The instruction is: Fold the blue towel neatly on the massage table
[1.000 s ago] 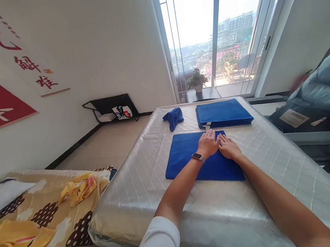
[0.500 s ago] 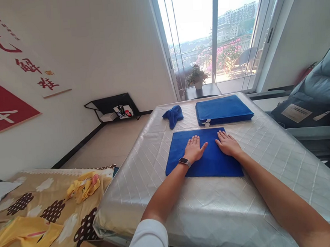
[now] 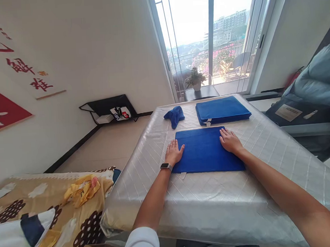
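A blue cloth (image 3: 203, 151) lies flat on the silvery quilted table cover (image 3: 204, 196), with a small white tag at its near left edge. My left hand (image 3: 174, 152) rests on the cloth's left edge, fingers stretched forward and thumb out to the side. On the far right corner lies my right hand (image 3: 230, 140), flat with its fingers extended. Just beyond is a neat stack of blue cloths (image 3: 223, 109) with a white label on its near side. To the left of that stack sits a crumpled blue cloth (image 3: 175, 116).
A bed with patterned bedding (image 3: 37, 192) and yellow clothes (image 3: 82, 190) is at the left. A black rack (image 3: 110, 108) stands by the wall. Behind the table, a potted plant (image 3: 196, 80) sits on a chair before the glass door. A chair (image 3: 309, 128) with a puffy jacket is at right.
My left hand has slid left from the cloth's middle to its left edge. The right hand has shifted slightly to the right. The cloth's left side looks straighter, and its tag now shows.
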Available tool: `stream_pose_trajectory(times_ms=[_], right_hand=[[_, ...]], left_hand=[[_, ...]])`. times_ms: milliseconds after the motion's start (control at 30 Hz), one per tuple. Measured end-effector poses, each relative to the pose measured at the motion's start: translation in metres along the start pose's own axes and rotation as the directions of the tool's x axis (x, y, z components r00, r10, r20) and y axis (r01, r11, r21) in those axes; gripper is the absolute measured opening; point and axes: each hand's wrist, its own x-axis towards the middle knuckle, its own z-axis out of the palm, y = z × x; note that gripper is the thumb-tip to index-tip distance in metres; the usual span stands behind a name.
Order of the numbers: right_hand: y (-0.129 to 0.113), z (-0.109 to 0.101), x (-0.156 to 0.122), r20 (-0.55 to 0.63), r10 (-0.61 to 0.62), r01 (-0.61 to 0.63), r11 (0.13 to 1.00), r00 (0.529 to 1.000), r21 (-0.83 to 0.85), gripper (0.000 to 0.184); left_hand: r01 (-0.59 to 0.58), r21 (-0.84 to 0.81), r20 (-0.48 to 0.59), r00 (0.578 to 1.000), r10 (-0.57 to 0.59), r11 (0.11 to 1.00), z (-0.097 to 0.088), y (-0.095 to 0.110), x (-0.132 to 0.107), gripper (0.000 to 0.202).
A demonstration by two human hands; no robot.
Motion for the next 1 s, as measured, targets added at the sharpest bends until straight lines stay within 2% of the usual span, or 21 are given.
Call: stream_pose_trajectory(times_ms=[133,333,433,500,533,600,700,767,833,900,1000], right_hand=[[-0.011,-0.014,-0.027,-0.069,-0.032,0.027,0.997,0.997,-0.071,0.06],[-0.023,-0.012,-0.083,0.129,0.048,-0.042,0.998,0.99,-0.048,0.071],[-0.026,-0.011,-0.094,0.179,0.066,-0.06,0.997,0.982,-0.039,0.071],[-0.026,-0.012,-0.093,0.181,0.066,-0.062,0.998,0.981,-0.025,0.07],[-0.026,-0.012,-0.092,0.18,0.066,-0.064,0.998,0.981,-0.016,0.07],[-0.025,-0.011,-0.091,0.175,0.061,-0.062,0.998,0.983,-0.002,0.07],[-0.021,-0.007,-0.092,0.147,0.036,-0.036,0.999,0.988,0.0,0.068],[-0.018,-0.005,-0.093,0.129,-0.002,0.003,1.0,0.992,-0.01,0.065],[-0.016,-0.005,-0.095,0.127,-0.028,0.03,0.999,0.991,-0.015,0.063],[-0.016,-0.005,-0.095,0.13,-0.012,0.013,1.0,0.991,-0.009,0.063],[-0.018,-0.006,-0.093,0.13,0.026,-0.027,1.0,0.991,0.007,0.066]], left_hand=[[0.005,-0.022,-0.015,1.0,-0.005,1.0,-0.001,0.002,-0.001,0.081],[-0.004,-0.029,-0.037,0.999,0.003,1.0,0.0,-0.001,-0.004,0.077],[0.027,-0.007,-0.154,0.988,-0.028,1.0,-0.011,0.007,-0.009,0.074],[0.007,0.002,-0.248,0.969,-0.006,1.0,-0.02,0.025,-0.017,0.071],[-0.041,0.007,-0.262,0.964,0.041,0.999,-0.023,0.039,-0.022,0.069],[-0.208,0.017,-0.212,0.955,0.207,0.978,-0.021,0.074,-0.033,0.066],[-0.465,0.025,-0.095,0.88,0.465,0.885,-0.002,0.134,-0.049,0.067],[-0.545,0.015,-0.063,0.836,0.545,0.838,0.013,0.165,-0.056,0.068],[-0.569,0.001,-0.041,0.822,0.568,0.823,0.022,0.18,-0.06,0.069],[-0.558,-0.011,-0.007,0.83,0.558,0.83,0.021,0.175,-0.06,0.072],[-0.482,-0.015,0.057,0.874,0.482,0.876,0.008,0.135,-0.062,0.077]])
